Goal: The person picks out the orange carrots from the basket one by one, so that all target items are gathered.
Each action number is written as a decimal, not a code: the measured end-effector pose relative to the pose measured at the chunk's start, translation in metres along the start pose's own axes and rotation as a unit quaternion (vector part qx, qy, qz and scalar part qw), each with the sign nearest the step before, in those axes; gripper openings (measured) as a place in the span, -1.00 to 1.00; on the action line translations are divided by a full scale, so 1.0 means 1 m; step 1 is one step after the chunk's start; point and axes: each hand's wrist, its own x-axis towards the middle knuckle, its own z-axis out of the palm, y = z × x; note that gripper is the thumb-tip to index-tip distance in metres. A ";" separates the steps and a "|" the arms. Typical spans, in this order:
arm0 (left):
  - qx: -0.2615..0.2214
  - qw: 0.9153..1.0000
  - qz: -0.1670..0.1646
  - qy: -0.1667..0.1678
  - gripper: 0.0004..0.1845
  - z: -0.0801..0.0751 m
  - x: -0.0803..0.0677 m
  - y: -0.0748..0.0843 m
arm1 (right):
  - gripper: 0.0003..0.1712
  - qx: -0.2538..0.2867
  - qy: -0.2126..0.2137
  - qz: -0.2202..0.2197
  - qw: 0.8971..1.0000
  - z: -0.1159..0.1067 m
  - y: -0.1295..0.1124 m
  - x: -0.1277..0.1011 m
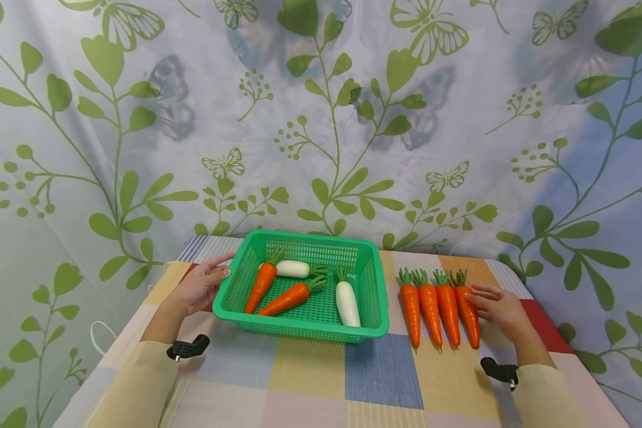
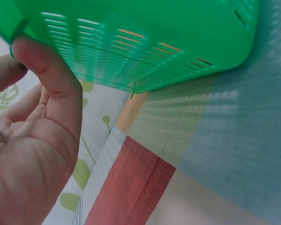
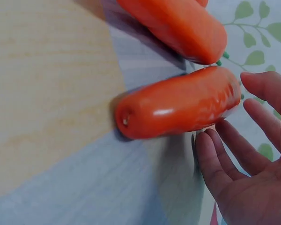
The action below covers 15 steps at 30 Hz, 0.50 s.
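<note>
— Head view first: what's on the patchwork-checked tablecloth (image 1: 310,380)?

— A green slotted plastic basket (image 1: 371,324) sits in the middle, and everything else I'd place from it. Inside lie two orange plastic carrots with green tops (image 1: 261,286) and two white plastic radishes (image 1: 348,302). One radish lies along the basket's far side, the other towards its right wall, and the carrots slant across its left half.

— And outside it?

— Just right of the basket, four more orange carrots (image 1: 438,306) lie side by side in a row, tops pointing away from the person.

— Where are the hands?

— The left hand (image 1: 200,286) is at the basket's left rim. From the left wrist camera the thumb (image 2: 51,79) presses up against the underside of the rim while the fingers stay fairly straight, so it's touching, not clasping.

— The right one?

— The right hand (image 1: 500,309) rests on the cloth at the far end of the carrot row from the basket, just beside the outermost carrot (image 3: 178,103). Fingers (image 3: 213,164) are stretched out and relaxed, palm open; in the right wrist view the fingertips come very close to that carrot, but I can't tell whether they touch it. It grips nothing.

— Anything behind?

— A pale curtain printed with green leaves and butterflies (image 1: 321,119) hangs beyond the basket.
</note>
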 end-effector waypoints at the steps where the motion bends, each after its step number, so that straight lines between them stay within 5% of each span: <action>1: -0.001 1.000 -0.002 0.005 -0.30 0.000 0.000 0.000 | -0.10 -0.001 0.003 -0.002 1.000 0.000 -0.001 0.000; 15: 0.010 1.000 -0.008 0.003 -0.29 0.000 0.002 0.001 | -0.27 -0.080 0.093 -0.071 0.990 0.014 -0.032 -0.019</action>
